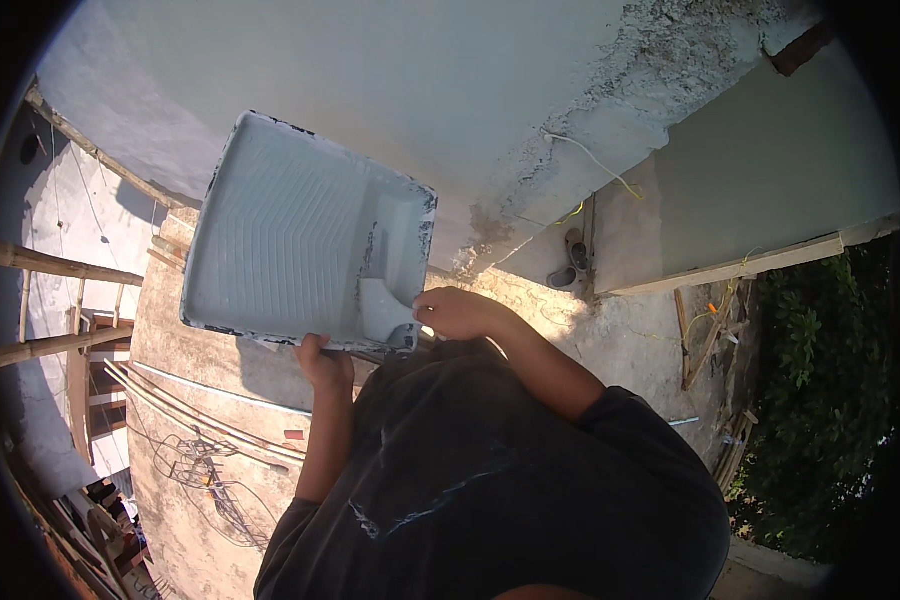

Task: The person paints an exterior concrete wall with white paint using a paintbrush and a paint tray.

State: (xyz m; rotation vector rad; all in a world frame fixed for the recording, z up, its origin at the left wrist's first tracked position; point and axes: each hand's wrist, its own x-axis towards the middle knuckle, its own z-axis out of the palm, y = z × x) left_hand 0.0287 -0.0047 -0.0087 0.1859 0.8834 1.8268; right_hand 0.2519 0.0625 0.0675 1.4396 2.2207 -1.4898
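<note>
A paint tray [280,220] with a ribbed slope and a deeper well on its right is held out before me, tilted. Pale grey-blue paint coats its inside, and the rim has dark patches. My left hand [325,365] grips its near edge, thumb over the rim and the other fingers mostly hidden. At the tray's near right corner my right hand [455,312] is closed round the narrow end of a pale, flat, wide-ended tool like a scraper [378,308]. The tool's wide end lies inside the tray, against the well.
A grey plastered wall [410,70] rises ahead, rough along its right edge, with a loose wire [600,160]. Dark shoes [567,268] lie on the floor. Bamboo poles [60,265] stand left, above tangled wire [205,465] and a pipe [220,388]. Green foliage [810,370] is right.
</note>
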